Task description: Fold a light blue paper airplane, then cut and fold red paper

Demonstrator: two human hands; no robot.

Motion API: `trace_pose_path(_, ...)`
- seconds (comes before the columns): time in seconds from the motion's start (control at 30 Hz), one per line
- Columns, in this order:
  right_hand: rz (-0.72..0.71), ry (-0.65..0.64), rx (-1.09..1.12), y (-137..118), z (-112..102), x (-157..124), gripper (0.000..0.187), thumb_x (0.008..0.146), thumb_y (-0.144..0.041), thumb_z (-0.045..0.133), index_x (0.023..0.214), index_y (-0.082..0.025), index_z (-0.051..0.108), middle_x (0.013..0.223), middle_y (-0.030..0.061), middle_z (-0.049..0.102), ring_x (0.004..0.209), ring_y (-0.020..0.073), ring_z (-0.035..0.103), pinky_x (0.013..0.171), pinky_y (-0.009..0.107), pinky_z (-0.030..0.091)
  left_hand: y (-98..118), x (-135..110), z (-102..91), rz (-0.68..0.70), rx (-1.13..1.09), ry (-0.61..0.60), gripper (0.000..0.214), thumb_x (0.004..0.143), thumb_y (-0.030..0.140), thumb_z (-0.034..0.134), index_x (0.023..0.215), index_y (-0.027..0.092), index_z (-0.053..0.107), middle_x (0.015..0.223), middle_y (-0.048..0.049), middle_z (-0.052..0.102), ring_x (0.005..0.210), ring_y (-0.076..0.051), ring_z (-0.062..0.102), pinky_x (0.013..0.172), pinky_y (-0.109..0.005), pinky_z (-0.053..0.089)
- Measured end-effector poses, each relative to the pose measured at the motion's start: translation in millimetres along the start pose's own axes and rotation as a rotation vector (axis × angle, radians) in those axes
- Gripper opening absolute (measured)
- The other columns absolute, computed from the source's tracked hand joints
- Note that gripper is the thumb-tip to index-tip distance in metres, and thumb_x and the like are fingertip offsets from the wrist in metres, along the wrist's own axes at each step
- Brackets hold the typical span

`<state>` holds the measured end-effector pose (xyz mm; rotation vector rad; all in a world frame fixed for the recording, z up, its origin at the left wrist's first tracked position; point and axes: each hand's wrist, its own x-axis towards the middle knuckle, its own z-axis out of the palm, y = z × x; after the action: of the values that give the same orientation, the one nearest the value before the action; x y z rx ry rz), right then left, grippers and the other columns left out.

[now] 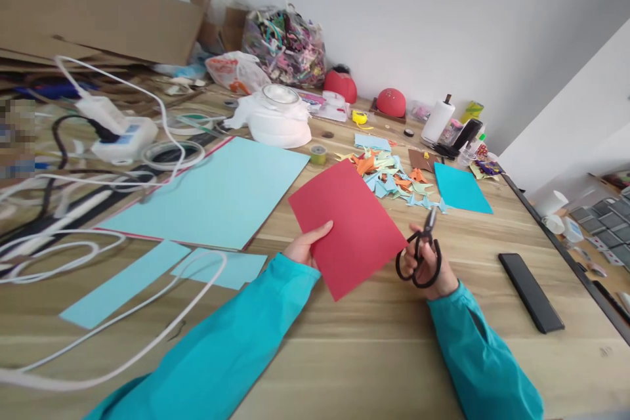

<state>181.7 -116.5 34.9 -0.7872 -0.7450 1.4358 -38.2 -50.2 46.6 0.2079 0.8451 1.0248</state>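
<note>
My left hand (308, 246) grips a red sheet of paper (352, 226) near its left edge, thumb on top and the other fingers hidden beneath. The sheet is tilted above the wooden table. In my right hand (438, 272) is a pair of scissors (423, 252) with black handles, its blades together and pointing up and away. The right fingers touch or come very near the sheet's right corner. Behind the red sheet lies a heap of folded paper pieces (388, 177) in orange, green and blue. A large light-blue sheet (221, 190) rests to the left.
Light-blue strips (125, 282) and white cables (197, 275) lie at the left, near a power strip (130, 141). A black phone (530, 292) is at the right. A teal sheet (462, 188), tape roll (317, 155) and yellow tape measure (359, 117) lie farther back.
</note>
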Motion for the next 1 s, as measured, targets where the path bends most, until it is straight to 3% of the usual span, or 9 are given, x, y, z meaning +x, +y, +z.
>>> trace_pose_path(0.1,0.359,-0.170,0.076,20.9,-6.4,-1.5,0.050,0.077,-0.060,0.050,0.099,-0.015,0.056,0.040,-0.0089,0.044,0.023,0.0027,0.025,0.023,0.013,0.018,0.7,4.2,-4.1,0.006,-0.006,-0.008,0.031,0.078,0.014,0.057,0.108,0.010,0.059,0.077,-0.0095,0.072,0.073,-0.023,0.069,0.073,-0.036,0.058)
trace_pose_path(0.13,0.367,-0.155,0.077,26.1,-8.4,-3.9,0.047,0.077,-0.058,0.053,0.099,-0.016,0.055,0.043,-0.0077,0.049,0.022,0.0023,0.026,0.023,0.013,0.018,0.9,5.3,-5.0,0.008,-0.009,-0.004,0.031,0.078,0.015,0.058,0.109,0.010,0.058,0.078,-0.0096,0.072,0.074,-0.024,0.069,0.074,-0.036,0.058)
trace_pose_path(0.2,0.263,-0.054,0.065,31.7,-9.3,-9.6,0.039,0.073,-0.044,0.066,0.100,-0.020,0.053,0.055,-0.0036,0.061,0.030,0.0051,0.043,0.028,0.013,0.029,1.2,6.7,-5.7,0.005,-0.011,0.013,0.032,0.078,0.015,0.058,0.110,0.011,0.058,0.078,-0.0095,0.072,0.076,-0.024,0.069,0.075,-0.037,0.057)
trace_pose_path(0.23,0.262,-0.026,0.061,32.1,-8.0,-12.2,0.041,0.071,-0.042,0.069,0.101,-0.022,0.051,0.063,-0.0007,0.066,0.044,0.0097,0.056,0.035,0.016,0.040,1.2,7.3,-5.7,0.001,-0.009,0.022,0.032,0.078,0.016,0.058,0.110,0.011,0.058,0.079,-0.0093,0.072,0.076,-0.024,0.069,0.075,-0.037,0.057)
trace_pose_path(0.3,0.253,-0.005,0.083,29.1,-3.2,-15.8,0.050,0.068,-0.051,0.068,0.105,-0.025,0.047,0.082,0.0039,0.070,0.068,0.0160,0.066,0.056,0.028,0.052,0.9,8.1,-5.3,-0.004,-0.002,0.035,0.030,0.079,0.016,0.057,0.109,0.012,0.058,0.078,-0.0088,0.072,0.074,-0.024,0.069,0.074,-0.036,0.058)
trace_pose_path(0.37,0.238,-0.032,0.094,23.7,3.0,-17.5,0.060,0.065,-0.058,0.066,0.111,-0.027,0.044,0.092,0.0069,0.069,0.078,0.0186,0.066,0.069,0.037,0.051,0.3,8.7,-4.8,-0.005,0.004,0.043,0.028,0.080,0.016,0.056,0.107,0.012,0.058,0.078,-0.0086,0.072,0.072,-0.023,0.069,0.072,-0.035,0.058)
trace_pose_path(0.5,0.331,-0.132,0.149,13.2,16.3,-19.3,0.071,0.064,-0.077,0.047,0.109,-0.021,0.047,0.090,0.0119,0.067,0.083,0.0245,0.064,0.075,0.045,0.046,-1.1,9.3,-4.2,-0.002,0.010,0.048,0.026,0.080,0.015,0.055,0.106,0.011,0.059,0.077,-0.0089,0.072,0.070,-0.022,0.069,0.070,-0.034,0.059)
trace_pose_path(0.67,0.310,-0.209,0.213,4.3,23.4,-24.5,0.060,0.073,-0.073,0.040,0.106,-0.023,0.048,0.079,0.0071,0.064,0.073,0.0224,0.061,0.065,0.043,0.047,-0.7,9.8,-3.8,0.020,0.008,0.062,0.024,0.080,0.015,0.055,0.104,0.011,0.060,0.075,-0.0083,0.072,0.071,-0.022,0.069,0.073,-0.035,0.058)
trace_pose_path(1.0,0.413,-0.353,0.087,0.0,4.4,-31.2,0.081,0.069,-0.082,0.022,0.113,-0.020,0.049,0.069,0.0039,0.059,0.068,0.0207,0.058,0.065,0.041,0.047,5.8,14.3,-11.6,0.064,0.040,0.062,0.021,0.077,0.018,0.061,0.098,0.018,0.063,0.075,-0.0032,0.072,0.072,-0.022,0.069,0.066,-0.029,0.058)
